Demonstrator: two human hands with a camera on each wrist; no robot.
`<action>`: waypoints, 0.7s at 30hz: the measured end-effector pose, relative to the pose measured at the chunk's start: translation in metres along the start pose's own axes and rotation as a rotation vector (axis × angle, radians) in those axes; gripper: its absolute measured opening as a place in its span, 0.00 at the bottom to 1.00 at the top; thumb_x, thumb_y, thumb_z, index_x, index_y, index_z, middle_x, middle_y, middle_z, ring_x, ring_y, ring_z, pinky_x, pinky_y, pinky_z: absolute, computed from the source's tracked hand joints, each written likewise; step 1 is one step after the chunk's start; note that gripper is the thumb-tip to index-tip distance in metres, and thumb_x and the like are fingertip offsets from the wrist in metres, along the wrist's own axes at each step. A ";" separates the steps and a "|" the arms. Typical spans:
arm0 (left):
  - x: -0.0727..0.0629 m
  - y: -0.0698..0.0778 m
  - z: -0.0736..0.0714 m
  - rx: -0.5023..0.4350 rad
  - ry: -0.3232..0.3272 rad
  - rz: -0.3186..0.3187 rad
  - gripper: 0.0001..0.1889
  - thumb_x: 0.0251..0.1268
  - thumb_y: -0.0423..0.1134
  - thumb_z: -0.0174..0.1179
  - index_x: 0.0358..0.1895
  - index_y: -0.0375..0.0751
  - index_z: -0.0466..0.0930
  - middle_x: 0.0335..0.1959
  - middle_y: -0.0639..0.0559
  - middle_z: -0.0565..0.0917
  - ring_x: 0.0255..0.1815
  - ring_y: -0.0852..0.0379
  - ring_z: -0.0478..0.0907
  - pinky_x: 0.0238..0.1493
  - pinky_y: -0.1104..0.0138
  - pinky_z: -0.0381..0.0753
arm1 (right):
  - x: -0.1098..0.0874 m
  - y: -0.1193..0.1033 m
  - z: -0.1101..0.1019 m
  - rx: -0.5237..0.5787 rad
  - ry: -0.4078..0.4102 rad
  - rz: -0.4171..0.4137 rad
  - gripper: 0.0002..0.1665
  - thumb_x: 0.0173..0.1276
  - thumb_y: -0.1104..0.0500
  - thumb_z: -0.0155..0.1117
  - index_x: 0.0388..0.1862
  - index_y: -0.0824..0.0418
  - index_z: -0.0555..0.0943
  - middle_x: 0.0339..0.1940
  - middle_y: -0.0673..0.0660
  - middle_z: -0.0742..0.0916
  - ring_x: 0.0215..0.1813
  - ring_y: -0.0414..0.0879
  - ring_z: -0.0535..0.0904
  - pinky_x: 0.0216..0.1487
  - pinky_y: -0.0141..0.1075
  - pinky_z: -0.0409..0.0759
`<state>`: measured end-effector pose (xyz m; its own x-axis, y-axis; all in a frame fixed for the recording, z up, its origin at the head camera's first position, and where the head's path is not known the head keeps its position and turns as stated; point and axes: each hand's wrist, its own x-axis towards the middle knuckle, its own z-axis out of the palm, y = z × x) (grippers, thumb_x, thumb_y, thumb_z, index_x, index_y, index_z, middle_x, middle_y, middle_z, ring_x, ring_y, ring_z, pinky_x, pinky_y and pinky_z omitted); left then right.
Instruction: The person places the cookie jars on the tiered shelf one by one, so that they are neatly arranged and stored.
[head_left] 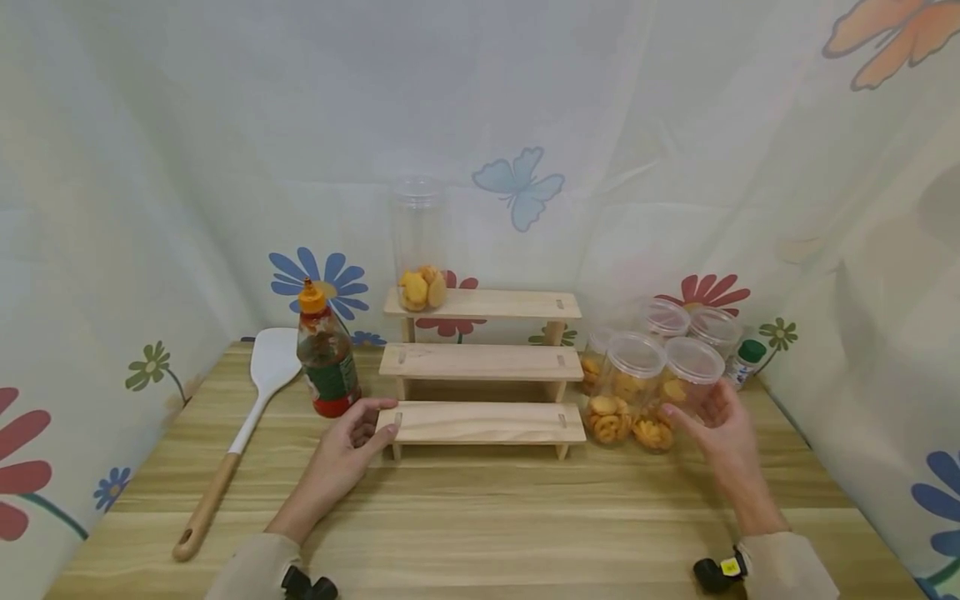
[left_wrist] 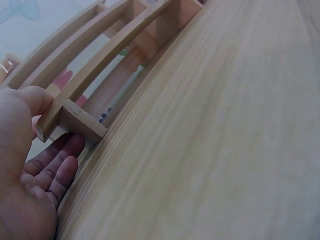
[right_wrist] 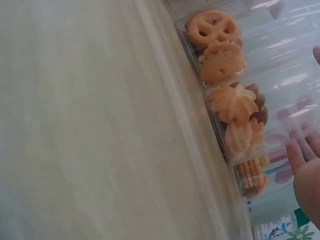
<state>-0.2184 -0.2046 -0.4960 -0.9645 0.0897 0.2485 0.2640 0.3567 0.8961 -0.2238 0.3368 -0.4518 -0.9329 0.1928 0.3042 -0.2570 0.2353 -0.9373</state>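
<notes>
A three-tier wooden step shelf point(head_left: 482, 423) stands on the table. My left hand point(head_left: 345, 446) grips the left end of its lowest board; in the left wrist view some fingers point(left_wrist: 65, 175) curl below, beside the shelf's leg point(left_wrist: 82, 121). My right hand point(head_left: 723, 433) curves round a clear lidded jar point(head_left: 693, 362) of cookies, thumb at its front and fingers along the right side. Swirled cookies point(right_wrist: 235, 104) show through the plastic in the right wrist view. Another cookie jar point(head_left: 636, 357) stands just left of it, with more jars point(head_left: 665, 318) behind.
On the top tier's left end stands a tall jar point(head_left: 420, 237) with a few cookies. A sauce bottle point(head_left: 330, 371) with an orange cap is left of the shelf, beside a white spatula point(head_left: 273, 362). A small green-capped bottle point(head_left: 746, 360) stands behind my right hand. A patterned curtain point(head_left: 675, 125) surrounds the table.
</notes>
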 end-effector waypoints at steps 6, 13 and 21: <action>0.000 -0.001 0.000 -0.007 -0.002 -0.004 0.19 0.83 0.46 0.69 0.70 0.52 0.84 0.51 0.46 0.86 0.48 0.54 0.83 0.48 0.67 0.82 | -0.002 0.007 0.002 0.098 -0.046 0.005 0.28 0.73 0.71 0.77 0.66 0.59 0.76 0.62 0.41 0.87 0.67 0.37 0.82 0.66 0.23 0.77; -0.001 -0.003 0.000 -0.014 -0.007 -0.006 0.19 0.83 0.46 0.69 0.70 0.52 0.84 0.52 0.47 0.86 0.48 0.53 0.84 0.48 0.66 0.81 | -0.006 0.018 -0.001 0.079 -0.125 0.004 0.30 0.74 0.71 0.76 0.70 0.71 0.74 0.63 0.40 0.87 0.68 0.36 0.81 0.67 0.22 0.75; 0.001 -0.002 0.000 -0.015 -0.003 -0.001 0.19 0.82 0.46 0.70 0.70 0.52 0.84 0.52 0.47 0.87 0.49 0.53 0.84 0.49 0.67 0.82 | -0.005 0.026 -0.001 0.155 -0.171 -0.039 0.37 0.72 0.77 0.74 0.77 0.71 0.72 0.62 0.43 0.89 0.66 0.36 0.85 0.65 0.26 0.81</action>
<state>-0.2195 -0.2054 -0.4977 -0.9648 0.0924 0.2460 0.2628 0.3426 0.9020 -0.2254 0.3429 -0.4779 -0.9472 0.0187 0.3201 -0.3173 0.0880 -0.9442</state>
